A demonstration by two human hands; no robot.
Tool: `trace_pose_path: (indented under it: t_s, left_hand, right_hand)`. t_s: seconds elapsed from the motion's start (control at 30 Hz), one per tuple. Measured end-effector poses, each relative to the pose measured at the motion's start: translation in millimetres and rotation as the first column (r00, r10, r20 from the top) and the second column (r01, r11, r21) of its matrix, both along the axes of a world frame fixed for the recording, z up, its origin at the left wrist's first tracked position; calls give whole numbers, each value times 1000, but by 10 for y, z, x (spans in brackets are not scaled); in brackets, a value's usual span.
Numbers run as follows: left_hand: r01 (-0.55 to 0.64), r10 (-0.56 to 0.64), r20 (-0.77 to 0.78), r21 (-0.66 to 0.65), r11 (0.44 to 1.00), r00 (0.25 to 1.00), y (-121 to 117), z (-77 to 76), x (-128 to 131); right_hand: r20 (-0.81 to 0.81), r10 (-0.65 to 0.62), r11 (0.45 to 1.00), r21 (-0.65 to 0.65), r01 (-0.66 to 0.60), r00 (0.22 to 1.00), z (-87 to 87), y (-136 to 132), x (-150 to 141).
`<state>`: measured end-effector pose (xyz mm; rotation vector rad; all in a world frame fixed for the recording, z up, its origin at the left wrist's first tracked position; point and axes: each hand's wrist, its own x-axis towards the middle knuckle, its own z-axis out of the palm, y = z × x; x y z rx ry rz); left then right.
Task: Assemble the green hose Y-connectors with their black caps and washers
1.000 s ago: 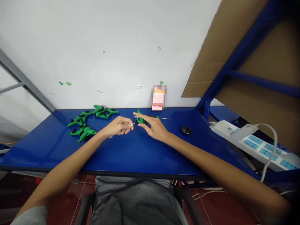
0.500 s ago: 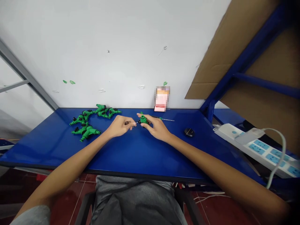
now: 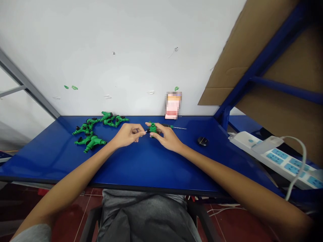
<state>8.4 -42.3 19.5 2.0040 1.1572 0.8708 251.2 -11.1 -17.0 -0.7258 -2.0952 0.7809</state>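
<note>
**Small contact point, steady hold**

Nearest: grey cloth over the lap, below the front edge of the counter (image 3: 151,164). Forearms reach in from both sides.

Middle: left hand (image 3: 127,135) pinches a thin, pale metal piece (image 3: 145,132) between thumb and fingers; its far end is at or just beside the black stub (image 3: 148,131) on a green fitting (image 3: 152,128). Right hand (image 3: 168,137) grasps that fitting, thumb on the near side and fingers behind, one round port upward. Cannot tell whether the fitting touches the counter or is held above it, nor how deep the metal piece sits.

Judgement on handling: best to brace the fitting firmly with the right and let only the left fingertips move. Metal piece wants to be in line with the stub; a slant could make it slip or bind. Light, even pressure suits so short a grip. Wrists low would help damp any shake.

Just behind the right hand: screwdriver (image 3: 179,127), shaft pointing away to the right. Farther right, a round black object (image 3: 202,141). Off left, a cluster of green fittings (image 3: 94,143), near the wall (image 3: 141,60). White power strip (image 3: 262,148) at far right.
</note>
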Motion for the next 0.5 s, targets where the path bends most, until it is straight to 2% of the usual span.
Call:
trace_pose_path:
  t_s: [0.17,0.3,0.5]
  left_hand:
    - [30,-16,-103,137,990,995,3,10,21]
    - [-5,25,-99,192,981,995,-14,-14,38]
    - [50,-26,-145,161,986,989,-18,-5,19]
  right_hand:
    - [-4,-19,1000,3,19,1000,2,-13,-8]
    - [-25,5,1000,-30,-6,1000,-10,-18,-21]
    - [-40,17,999,-39,-18,999,-9,-22,-18]
